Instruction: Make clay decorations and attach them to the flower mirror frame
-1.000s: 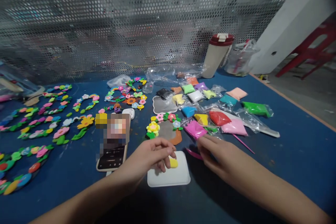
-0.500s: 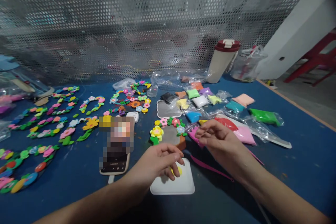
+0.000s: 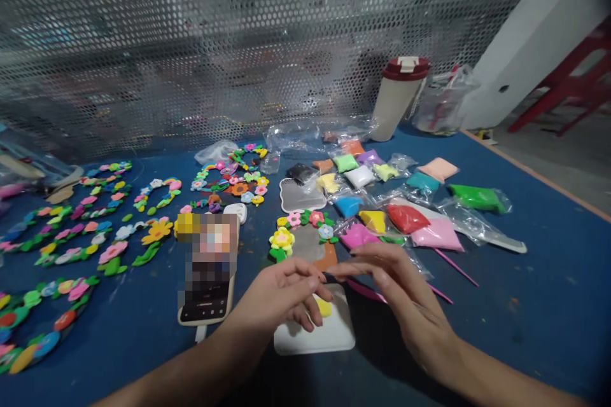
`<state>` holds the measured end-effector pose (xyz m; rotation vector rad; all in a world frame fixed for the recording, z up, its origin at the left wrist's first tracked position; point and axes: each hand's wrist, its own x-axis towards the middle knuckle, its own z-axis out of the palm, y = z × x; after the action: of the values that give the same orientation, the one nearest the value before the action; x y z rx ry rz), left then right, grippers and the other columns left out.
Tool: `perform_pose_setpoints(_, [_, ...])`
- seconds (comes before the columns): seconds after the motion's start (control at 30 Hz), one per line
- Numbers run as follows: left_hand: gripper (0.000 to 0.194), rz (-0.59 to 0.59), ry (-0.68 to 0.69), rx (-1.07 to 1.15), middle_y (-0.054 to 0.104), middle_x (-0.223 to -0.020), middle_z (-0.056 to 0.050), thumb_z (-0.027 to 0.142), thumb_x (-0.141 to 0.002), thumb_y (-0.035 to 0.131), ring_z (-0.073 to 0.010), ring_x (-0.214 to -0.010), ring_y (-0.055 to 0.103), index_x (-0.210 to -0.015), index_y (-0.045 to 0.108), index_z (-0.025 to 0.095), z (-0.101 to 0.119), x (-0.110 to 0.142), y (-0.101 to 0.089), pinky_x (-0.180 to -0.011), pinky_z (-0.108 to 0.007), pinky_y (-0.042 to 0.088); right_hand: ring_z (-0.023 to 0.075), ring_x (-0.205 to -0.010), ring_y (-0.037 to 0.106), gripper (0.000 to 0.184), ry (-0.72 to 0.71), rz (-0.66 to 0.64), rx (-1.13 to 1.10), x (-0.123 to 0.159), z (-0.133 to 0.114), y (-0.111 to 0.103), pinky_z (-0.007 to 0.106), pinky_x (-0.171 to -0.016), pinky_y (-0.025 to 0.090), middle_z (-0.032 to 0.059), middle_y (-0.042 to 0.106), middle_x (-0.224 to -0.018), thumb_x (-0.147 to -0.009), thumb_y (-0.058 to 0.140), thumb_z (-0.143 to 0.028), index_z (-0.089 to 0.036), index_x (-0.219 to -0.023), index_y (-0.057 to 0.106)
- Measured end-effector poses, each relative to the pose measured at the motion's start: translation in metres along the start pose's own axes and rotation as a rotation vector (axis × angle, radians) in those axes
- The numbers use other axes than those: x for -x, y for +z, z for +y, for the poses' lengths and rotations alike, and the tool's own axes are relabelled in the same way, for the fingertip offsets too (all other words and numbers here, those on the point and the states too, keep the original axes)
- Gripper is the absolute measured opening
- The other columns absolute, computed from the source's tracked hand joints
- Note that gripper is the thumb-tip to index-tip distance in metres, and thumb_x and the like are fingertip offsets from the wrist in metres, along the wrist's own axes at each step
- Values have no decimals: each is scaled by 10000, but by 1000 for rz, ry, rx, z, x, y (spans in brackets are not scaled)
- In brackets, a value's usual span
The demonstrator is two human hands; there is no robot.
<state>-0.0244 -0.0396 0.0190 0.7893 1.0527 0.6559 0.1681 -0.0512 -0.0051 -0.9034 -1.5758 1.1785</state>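
Note:
My left hand (image 3: 286,296) is over a white square tray (image 3: 315,340), its thumb pressed toward the index finger. Whatever the pinch holds, if anything, is too small to make out. A yellow clay piece (image 3: 324,308) lies on the tray, just beyond my left fingers. My right hand (image 3: 405,296) reaches in from the right with fingers stretched out, their tips at the left fingertips, nothing visible in it. Behind the hands lies a mirror (image 3: 305,243) edged with clay flowers and a brown clay patch (image 3: 327,257). A pink tool (image 3: 365,290) is partly hidden under my right hand.
Bagged coloured clay, such as a red packet (image 3: 408,218), spreads at the right. A phone (image 3: 207,299) with a cable lies at the left, near several flower-trimmed frames (image 3: 76,292). A second mirror (image 3: 300,196) and a tumbler (image 3: 398,102) stand farther back.
My right hand has moved left and down from near the pink clay bag to my left fingertips, its fingers straightening. My left hand stays over the tray. The view has shifted slightly.

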Motion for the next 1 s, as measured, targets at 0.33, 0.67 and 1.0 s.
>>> perform_pose_setpoints(0.33, [447,-59,-25,-20,622,-608,20,485,-570,773,-67,-426,552,-750,548,144,-2,-6,-1,-415,-172,430,130,-802,629,224,-84,-99,12,1,1,0,252,-706,482,0,676,-862,-924,424,-167,-272,-988,611])
perform_pose_setpoints(0.67, [347,-111,15,-65,631,-631,-3,418,-624,734,-83,-434,542,-744,549,150,-7,-7,-1,-420,-197,428,119,-633,497,234,-126,-215,-13,-1,0,3,260,-589,379,-5,533,-672,-906,371,-171,-193,-751,545])
perform_pose_setpoints(1.0, [389,-105,-12,-69,623,-626,2,449,-599,744,-83,-431,544,-733,531,152,-7,-8,-1,-419,-200,429,114,-632,506,220,-135,-208,41,0,-4,4,247,-585,382,-3,549,-679,-874,367,-122,-189,-757,541])
